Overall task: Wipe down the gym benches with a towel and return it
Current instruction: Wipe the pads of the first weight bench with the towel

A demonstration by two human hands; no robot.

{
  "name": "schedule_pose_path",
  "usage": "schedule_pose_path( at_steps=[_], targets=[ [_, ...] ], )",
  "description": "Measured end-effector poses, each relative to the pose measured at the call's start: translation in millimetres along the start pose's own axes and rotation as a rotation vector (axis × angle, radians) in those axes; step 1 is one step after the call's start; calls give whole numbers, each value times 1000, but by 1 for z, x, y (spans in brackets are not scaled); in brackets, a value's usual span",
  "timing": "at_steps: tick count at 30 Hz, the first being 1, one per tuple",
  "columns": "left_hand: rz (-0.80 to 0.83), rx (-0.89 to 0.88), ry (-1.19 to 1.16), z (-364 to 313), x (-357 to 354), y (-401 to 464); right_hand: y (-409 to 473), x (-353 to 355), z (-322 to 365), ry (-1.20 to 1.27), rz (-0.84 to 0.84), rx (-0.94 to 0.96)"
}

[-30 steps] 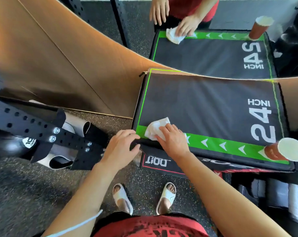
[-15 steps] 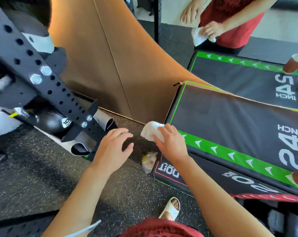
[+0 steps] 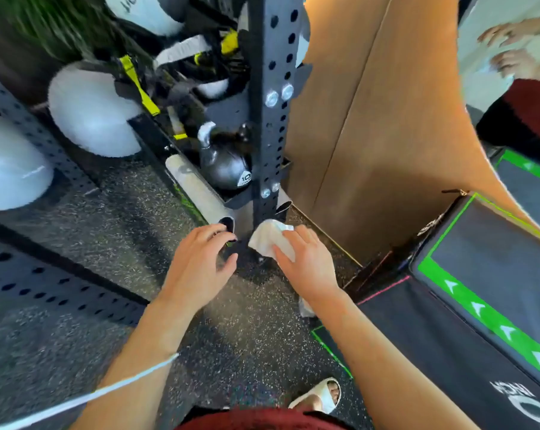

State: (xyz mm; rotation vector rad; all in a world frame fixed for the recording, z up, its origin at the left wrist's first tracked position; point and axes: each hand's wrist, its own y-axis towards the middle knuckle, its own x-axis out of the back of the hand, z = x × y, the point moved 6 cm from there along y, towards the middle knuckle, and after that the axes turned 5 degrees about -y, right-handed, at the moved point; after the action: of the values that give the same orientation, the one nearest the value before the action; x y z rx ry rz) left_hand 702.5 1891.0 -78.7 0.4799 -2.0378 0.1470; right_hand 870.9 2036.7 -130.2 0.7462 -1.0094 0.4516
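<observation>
Head view, looking down: the white towel (image 3: 270, 238) is bunched in the right hand (image 3: 306, 263), whose fingers (image 3: 285, 257) curl over it and pinch it, held above the speckled rubber floor (image 3: 101, 231) just in front of the foot of a black perforated rack upright (image 3: 270, 97). The left hand (image 3: 197, 263) hangs beside it, apart from the towel, fingers loosely bent and holding nothing. To the right, well clear of the towel, sits the black padded plyo box (image 3: 492, 265) with its green arrow stripe, stacked on a second black pad (image 3: 433, 342). Behind it a tan wall panel (image 3: 383, 125) meets a mirror. Behind the upright, a grey kettlebell (image 3: 223, 164) rests in the rack tray, with white padded balls (image 3: 92, 113) and yellow straps (image 3: 135, 85) further left. A rolled mat (image 3: 197, 193) lies at the rack base. One foot in a white sandal (image 3: 320, 394) shows at the bottom.
</observation>
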Motion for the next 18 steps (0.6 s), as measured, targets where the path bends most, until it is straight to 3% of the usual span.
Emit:
schedule_pose_path(
  at_steps=[7,11,14,18],
  targets=[
    [-89,178,-1,81,51,-41,35,-39,99,117,61,151],
    [-171,329,1,106,66,-65,54,-64,140,98,181,335],
    [-246,469,17,116,73,-86,64,-81,175,41,254,615],
    [-395,689,14,110,79,-126,75,-90,202,225,434,616]
  ],
)
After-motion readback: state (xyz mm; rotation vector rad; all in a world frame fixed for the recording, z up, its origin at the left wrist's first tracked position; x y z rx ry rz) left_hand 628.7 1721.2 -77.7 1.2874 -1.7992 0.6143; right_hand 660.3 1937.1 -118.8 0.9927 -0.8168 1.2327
